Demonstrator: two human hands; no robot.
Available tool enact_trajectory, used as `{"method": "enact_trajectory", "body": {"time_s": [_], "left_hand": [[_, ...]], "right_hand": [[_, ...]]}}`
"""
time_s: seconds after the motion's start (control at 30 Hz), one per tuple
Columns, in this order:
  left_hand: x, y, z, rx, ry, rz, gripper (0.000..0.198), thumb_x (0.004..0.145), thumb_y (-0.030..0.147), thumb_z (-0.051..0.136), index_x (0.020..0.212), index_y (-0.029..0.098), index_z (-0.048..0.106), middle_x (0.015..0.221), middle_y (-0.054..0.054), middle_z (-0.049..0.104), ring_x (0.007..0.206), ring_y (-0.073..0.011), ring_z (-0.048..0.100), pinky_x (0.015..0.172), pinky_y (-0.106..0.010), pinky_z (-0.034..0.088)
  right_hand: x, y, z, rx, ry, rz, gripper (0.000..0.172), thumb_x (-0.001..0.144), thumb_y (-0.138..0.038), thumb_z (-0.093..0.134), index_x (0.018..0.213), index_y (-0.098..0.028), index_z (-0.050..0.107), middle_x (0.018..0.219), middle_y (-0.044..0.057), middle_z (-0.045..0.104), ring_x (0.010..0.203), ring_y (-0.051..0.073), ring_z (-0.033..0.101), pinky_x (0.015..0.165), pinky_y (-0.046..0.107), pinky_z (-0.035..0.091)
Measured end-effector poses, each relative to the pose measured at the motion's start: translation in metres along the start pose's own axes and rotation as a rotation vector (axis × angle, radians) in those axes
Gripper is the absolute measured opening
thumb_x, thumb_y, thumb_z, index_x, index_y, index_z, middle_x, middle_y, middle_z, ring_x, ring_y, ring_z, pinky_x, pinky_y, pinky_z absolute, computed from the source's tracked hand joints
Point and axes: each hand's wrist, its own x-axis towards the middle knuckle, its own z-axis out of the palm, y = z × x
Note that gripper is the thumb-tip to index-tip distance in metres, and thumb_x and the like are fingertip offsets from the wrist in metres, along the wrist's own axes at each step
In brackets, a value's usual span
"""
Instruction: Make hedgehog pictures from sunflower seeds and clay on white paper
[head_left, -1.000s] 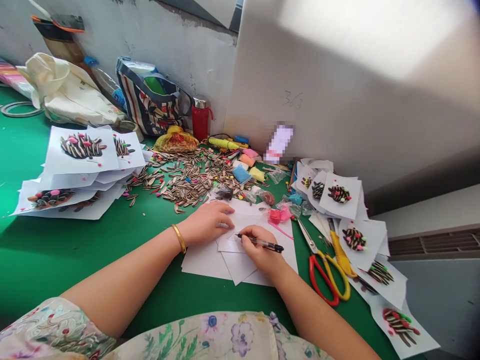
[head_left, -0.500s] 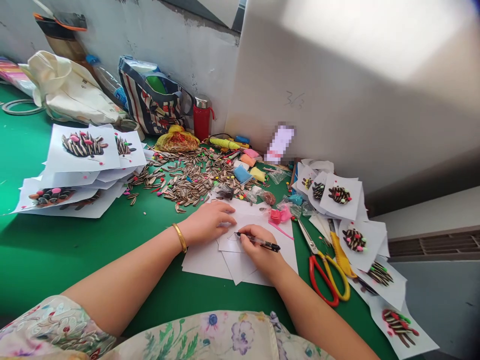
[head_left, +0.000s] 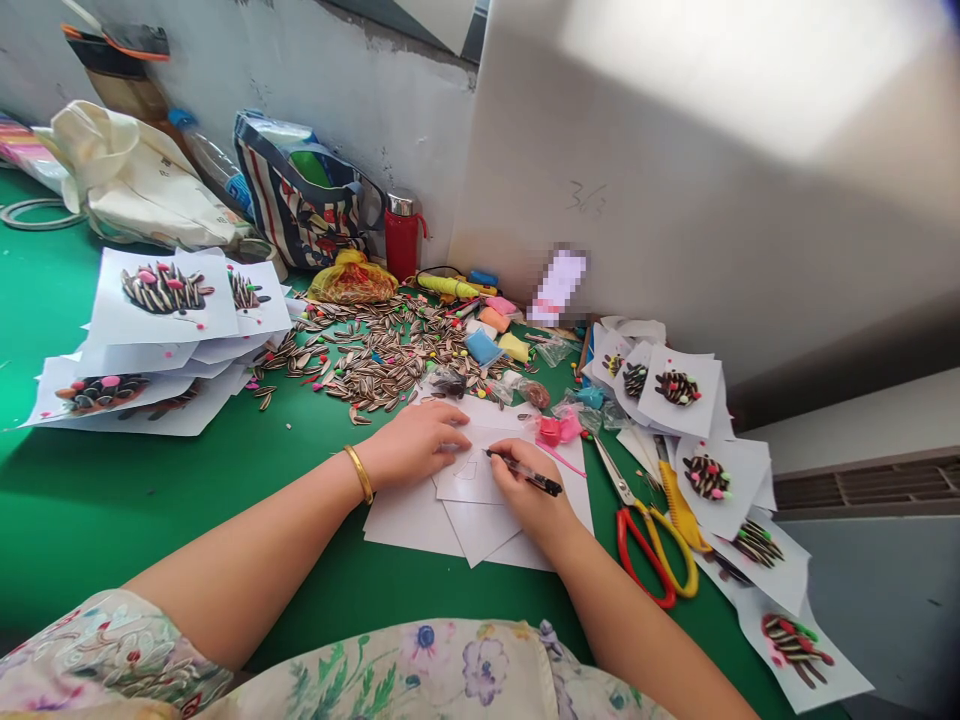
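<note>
My right hand point(head_left: 529, 492) is closed around a black pen point(head_left: 534, 475), its tip on or just above a small sheet of white paper point(head_left: 480, 488). A thin outline shows on that sheet, left of the pen tip. Fingers apart, my left hand point(head_left: 420, 445) rests flat on the sheet's left side, a gold bangle point(head_left: 359, 474) at its wrist. Larger white sheets point(head_left: 420, 525) lie underneath. Just beyond the papers are pink clay lumps point(head_left: 559, 430) and a pink strip.
Sunflower seeds point(head_left: 390, 350) are heaped behind my hands. Scissors point(head_left: 652, 540) with red and yellow handles lie at the right, beside cards with seed figures point(head_left: 679, 390). More such cards point(head_left: 165, 300) are stacked at the left. A red flask point(head_left: 402, 235) stands by the wall.
My right hand has moved the pen slightly up and to the right. More of the drawn outline now shows on the small sheet. The left hand stays in place.
</note>
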Motion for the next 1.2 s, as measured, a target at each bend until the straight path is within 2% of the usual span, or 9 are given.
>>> {"method": "enact_trajectory", "body": {"time_s": [0.27, 0.57, 0.63, 0.73, 0.87, 0.97, 1.07, 1.13, 1.2], "left_hand": [[-0.001, 0.001, 0.0, 0.004, 0.013, 0.001, 0.025, 0.086, 0.023, 0.062, 0.107, 0.029, 0.074, 0.13, -0.006, 0.061, 0.12, -0.0256, 0.054, 0.105, -0.042, 0.04], [0.0, 0.002, -0.001, 0.007, -0.005, -0.012, 0.024, 0.086, 0.025, 0.062, 0.107, 0.03, 0.074, 0.13, -0.005, 0.061, 0.121, -0.0256, 0.054, 0.105, -0.042, 0.04], [0.0, 0.002, -0.001, 0.005, -0.002, -0.01, 0.024, 0.086, 0.025, 0.062, 0.106, 0.03, 0.074, 0.13, -0.004, 0.061, 0.12, -0.0256, 0.054, 0.105, -0.042, 0.04], [0.0, 0.003, -0.001, 0.005, -0.004, -0.017, 0.024, 0.086, 0.024, 0.062, 0.106, 0.03, 0.074, 0.13, -0.004, 0.061, 0.121, -0.0255, 0.054, 0.104, -0.041, 0.04], [-0.001, 0.006, -0.003, -0.005, 0.002, -0.031, 0.024, 0.086, 0.022, 0.06, 0.104, 0.029, 0.074, 0.129, -0.004, 0.061, 0.121, -0.0249, 0.053, 0.103, -0.04, 0.04], [-0.001, 0.009, -0.004, -0.014, 0.002, -0.048, 0.02, 0.086, 0.027, 0.061, 0.102, 0.029, 0.073, 0.129, -0.003, 0.061, 0.122, -0.0252, 0.052, 0.103, -0.04, 0.039], [-0.003, 0.01, -0.004, -0.014, -0.014, -0.061, 0.032, 0.077, 0.044, 0.072, 0.105, 0.029, 0.069, 0.131, -0.004, 0.058, 0.126, -0.028, 0.048, 0.104, -0.043, 0.037], [-0.003, 0.01, -0.002, -0.005, -0.021, -0.07, 0.046, 0.068, 0.049, 0.079, 0.107, 0.029, 0.067, 0.134, -0.004, 0.057, 0.127, -0.0293, 0.047, 0.104, -0.044, 0.035], [-0.004, 0.011, -0.001, 0.01, -0.026, -0.076, 0.05, 0.066, 0.049, 0.081, 0.108, 0.029, 0.065, 0.135, -0.004, 0.055, 0.128, -0.0293, 0.046, 0.104, -0.045, 0.034]], "right_hand": [[0.002, 0.005, -0.013, -0.216, 0.082, -0.004, 0.015, 0.081, -0.021, 0.05, 0.083, -0.022, 0.065, 0.083, 0.002, 0.07, 0.079, 0.02, 0.062, 0.071, 0.03, 0.045], [0.0, -0.004, -0.025, -0.418, 0.035, 0.129, 0.01, 0.075, -0.021, 0.049, 0.07, -0.022, 0.058, 0.071, 0.001, 0.065, 0.068, 0.019, 0.057, 0.059, 0.029, 0.036], [-0.001, -0.003, -0.026, -0.388, 0.004, 0.151, 0.01, 0.074, -0.021, 0.05, 0.068, -0.022, 0.057, 0.069, 0.001, 0.064, 0.067, 0.019, 0.056, 0.058, 0.029, 0.035], [-0.001, -0.003, -0.031, -0.222, -0.031, 0.148, 0.012, 0.076, -0.022, 0.049, 0.068, -0.022, 0.059, 0.066, 0.001, 0.062, 0.065, 0.019, 0.056, 0.057, 0.029, 0.036], [-0.002, -0.01, -0.044, 0.02, 0.018, 0.085, 0.012, 0.083, -0.028, 0.05, 0.083, -0.022, 0.061, 0.073, 0.0, 0.061, 0.064, 0.017, 0.053, 0.057, 0.027, 0.04], [-0.009, -0.015, -0.047, 0.097, -0.071, 0.094, 0.012, 0.085, -0.031, 0.054, 0.089, -0.022, 0.061, 0.078, 0.0, 0.062, 0.066, 0.015, 0.053, 0.058, 0.026, 0.041], [-0.02, -0.011, -0.037, 0.144, -0.172, 0.141, 0.015, 0.085, -0.032, 0.058, 0.094, -0.023, 0.065, 0.081, 0.0, 0.065, 0.062, 0.014, 0.052, 0.057, 0.026, 0.04], [-0.027, -0.006, -0.026, 0.171, -0.171, 0.165, 0.016, 0.085, -0.031, 0.058, 0.095, -0.023, 0.066, 0.083, 0.001, 0.067, 0.064, 0.015, 0.055, 0.059, 0.026, 0.042], [-0.031, -0.001, -0.015, 0.189, -0.148, 0.174, 0.015, 0.084, -0.03, 0.058, 0.094, -0.022, 0.067, 0.082, 0.001, 0.069, 0.068, 0.016, 0.058, 0.061, 0.027, 0.044]]}}
